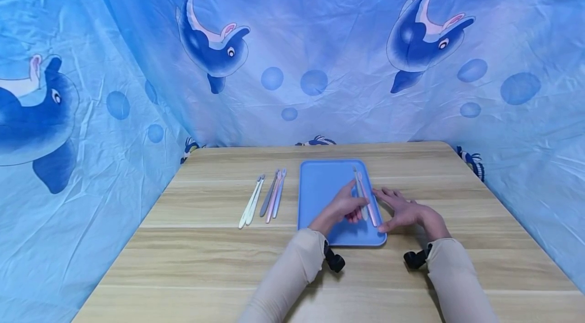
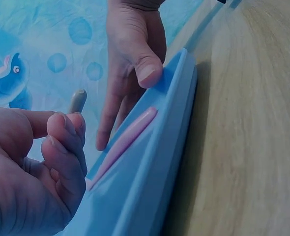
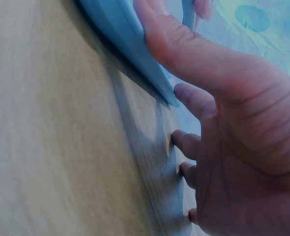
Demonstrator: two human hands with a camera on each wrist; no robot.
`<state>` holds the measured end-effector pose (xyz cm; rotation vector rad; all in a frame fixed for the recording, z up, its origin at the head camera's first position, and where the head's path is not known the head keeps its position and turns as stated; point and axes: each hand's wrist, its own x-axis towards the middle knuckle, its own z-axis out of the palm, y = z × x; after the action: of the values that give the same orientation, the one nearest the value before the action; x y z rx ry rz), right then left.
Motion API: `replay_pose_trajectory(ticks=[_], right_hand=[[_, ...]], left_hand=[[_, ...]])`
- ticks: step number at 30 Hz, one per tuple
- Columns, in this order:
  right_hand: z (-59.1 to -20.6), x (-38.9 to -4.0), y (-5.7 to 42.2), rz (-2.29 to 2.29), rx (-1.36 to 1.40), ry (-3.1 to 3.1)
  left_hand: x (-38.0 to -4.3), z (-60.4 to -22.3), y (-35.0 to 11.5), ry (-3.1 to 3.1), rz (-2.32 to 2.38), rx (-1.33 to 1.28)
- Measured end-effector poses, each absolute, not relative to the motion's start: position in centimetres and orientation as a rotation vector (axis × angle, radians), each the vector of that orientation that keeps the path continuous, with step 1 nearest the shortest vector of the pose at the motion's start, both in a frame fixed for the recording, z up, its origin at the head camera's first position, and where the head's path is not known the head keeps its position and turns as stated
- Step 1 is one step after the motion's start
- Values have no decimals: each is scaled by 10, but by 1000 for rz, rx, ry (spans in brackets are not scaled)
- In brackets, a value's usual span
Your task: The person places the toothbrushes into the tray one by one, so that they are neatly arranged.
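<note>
In the head view, my left hand (image 1: 344, 204) is over a blue tray (image 1: 315, 175) and pinches a pale green toothbrush (image 1: 359, 190) between thumb and fingers. From the left wrist, the end of its handle pokes up past curled fingers. A pink toothbrush (image 1: 368, 201) lies in the tray along its right side, close beside the held one. My right hand (image 1: 404, 211) is at the tray's right edge with fingers spread. Its thumb touches the rim near the front corner, and the other fingertips reach down outside the tray, as the right wrist view shows.
Left of the tray, several toothbrushes lie on the wooden table (image 1: 205, 257): two pale green ones (image 1: 251, 206) side by side, then a grey one (image 1: 269, 196), a pink one (image 1: 273, 198) and a blue one (image 1: 280, 193). A blue dolphin-print cloth (image 1: 292, 33) hangs behind the table.
</note>
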<state>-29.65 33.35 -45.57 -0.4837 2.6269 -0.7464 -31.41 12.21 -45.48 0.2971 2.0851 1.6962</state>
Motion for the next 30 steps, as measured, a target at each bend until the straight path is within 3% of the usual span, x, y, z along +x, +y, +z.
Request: replay_pose_trajectory(ticks=[30], right_hand=[[-455,-297,336,-760,-527,2622]], left_hand=[[-318,-469,136,2132,1652,242]])
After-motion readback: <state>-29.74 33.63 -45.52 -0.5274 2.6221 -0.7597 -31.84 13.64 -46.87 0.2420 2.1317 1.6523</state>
